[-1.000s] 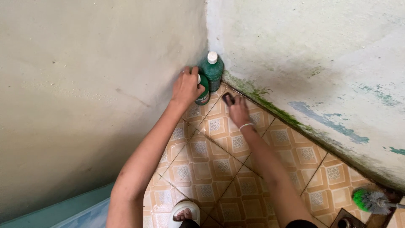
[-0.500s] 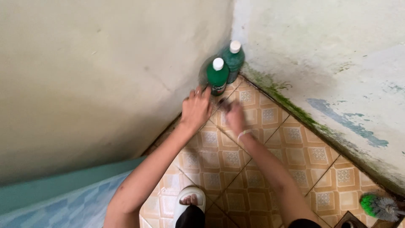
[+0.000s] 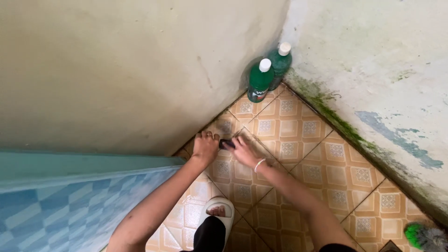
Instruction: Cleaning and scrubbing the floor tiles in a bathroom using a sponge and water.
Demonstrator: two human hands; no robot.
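My left hand (image 3: 205,147) rests fingers-down on the orange patterned floor tiles (image 3: 298,154) close to the cream wall, holding nothing. My right hand (image 3: 242,151) is beside it, closed on a small dark scrubbing pad (image 3: 227,144) pressed to the tile between the two hands. A white band circles my right wrist. Two green bottles with white caps stand in the corner, apart from both hands: the nearer bottle (image 3: 259,81) and the farther bottle (image 3: 280,63) behind it.
A blue checkered tiled ledge (image 3: 70,200) fills the lower left. My foot in a white slipper (image 3: 219,214) is below the hands. Green mould runs along the right wall's base (image 3: 336,121). A green-bristled brush (image 3: 422,235) lies at the bottom right.
Both hands have drawn back from the corner along the left wall. My left hand let go of the nearer bottle, which now stands by itself. The view has shifted, showing the blue ledge.
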